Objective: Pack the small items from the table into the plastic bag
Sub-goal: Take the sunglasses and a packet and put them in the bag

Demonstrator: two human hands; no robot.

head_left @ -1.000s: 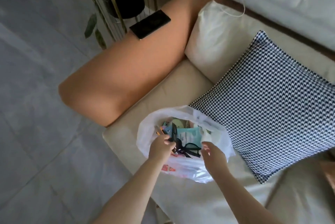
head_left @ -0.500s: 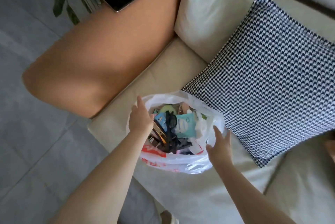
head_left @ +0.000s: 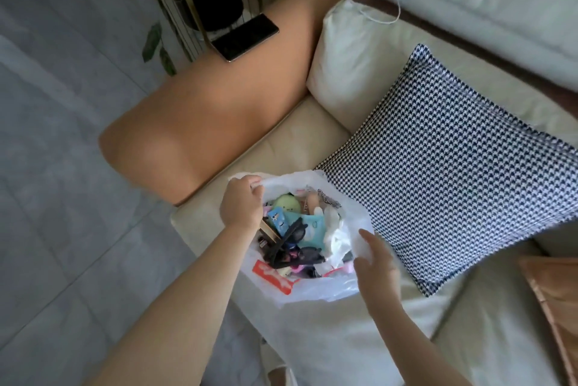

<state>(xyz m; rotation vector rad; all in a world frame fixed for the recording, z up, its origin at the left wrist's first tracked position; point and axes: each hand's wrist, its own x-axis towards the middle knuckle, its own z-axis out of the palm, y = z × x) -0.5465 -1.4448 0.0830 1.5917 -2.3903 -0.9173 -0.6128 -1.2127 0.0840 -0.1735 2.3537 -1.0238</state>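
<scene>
One thin white plastic bag [head_left: 316, 287] sits open on the cream sofa seat [head_left: 294, 123], just beside a blue-and-white checked cushion [head_left: 444, 173] that its far rim touches. It looks light and limp: the film will crumple and sag, so I judge it has to be carried by the rim or gathered at the mouth, never by the slack sides, and a sharp item inside might tear it. The left hand [head_left: 240, 206] has its fingers curled round the near-left rim, pinching the film and holding the mouth up. The right hand [head_left: 377, 263] is spread, fingers straight and apart, at the right edge of the bag; whether it touches the film I cannot tell. Inside lies a loose heap of small items [head_left: 300, 229]: a pale green round thing, teal and blue flat packets, black straps or frames, white crumpled wrapping, a red-printed label low on the bag wall. The heap fills much of the bag, so packing seems far along. Further out, a dark phone [head_left: 245, 37] rests on the tan armrest [head_left: 200, 123]
</scene>
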